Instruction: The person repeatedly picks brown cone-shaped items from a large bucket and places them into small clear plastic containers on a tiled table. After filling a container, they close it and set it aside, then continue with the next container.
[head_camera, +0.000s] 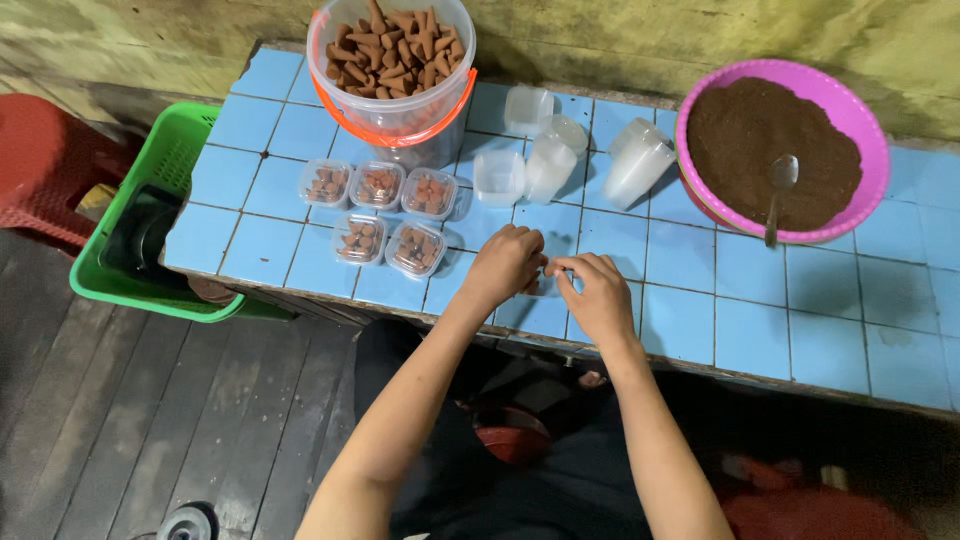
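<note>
**Two hands met over a blue-tiled table**

Blue square tiles covered the table (800, 330), which stood against a stained wall above a dark plank floor. Both forearms reached up from the lower edge of the view and converged near the table's front edge. The left hand (505, 265) lay knuckles up, fingers curled downward onto the tiles. The right hand (598, 290) sat just beside it, its fingertips (556, 266) pinched narrowly and pointing toward the left hand. Whatever lay between the two hands was too small and too hidden to make out, so I cannot tell whether either hand held anything.

Counted things: five small lidded tubs (378, 212) of brown cones sat left of the hands, three in a back row and two in front. One large clear bucket (392, 70) with an orange rim held a heap of the same cones. Several empty clear cups and tubs (548, 160) clustered behind the hands; their exact number was unclear. One pink basin (860, 120) of dark brown powder held one spoon (778, 195). One green basket (165, 160) stood left of the table, beside one red stool (45, 165).
</note>
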